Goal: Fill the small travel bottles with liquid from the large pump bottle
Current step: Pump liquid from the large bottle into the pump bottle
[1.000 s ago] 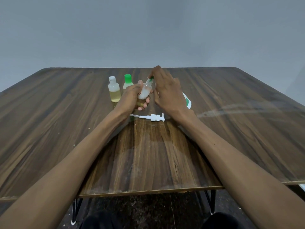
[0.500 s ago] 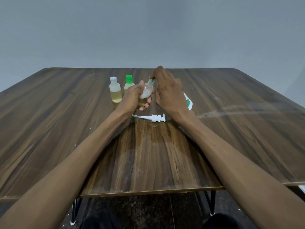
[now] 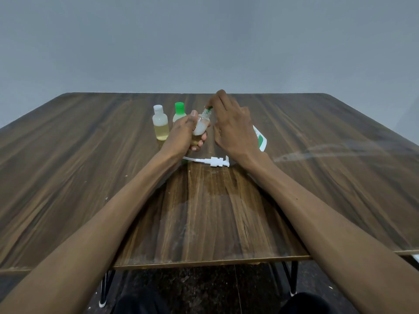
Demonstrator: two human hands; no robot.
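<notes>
My left hand (image 3: 184, 133) grips a small clear travel bottle (image 3: 200, 125), tilted to the right, with yellowish liquid low in it. My right hand (image 3: 231, 125) pinches the bottle's green cap (image 3: 209, 108) at the neck. Two more small bottles stand behind on the left: one with a white cap (image 3: 160, 125) and yellow liquid, one with a green cap (image 3: 179, 112), partly hidden by my left hand. The white pump head (image 3: 214, 160) with its tube lies flat on the table. The large white and green bottle (image 3: 260, 139) is mostly hidden behind my right hand.
The dark wooden table (image 3: 317, 168) spreads wide on both sides, with a pale smear at the right. Its near edge runs under my forearms. A plain grey wall stands behind.
My right hand's fingers have shifted slightly on the green cap at the bottle's neck. My left hand keeps the bottle in nearly the same place.
</notes>
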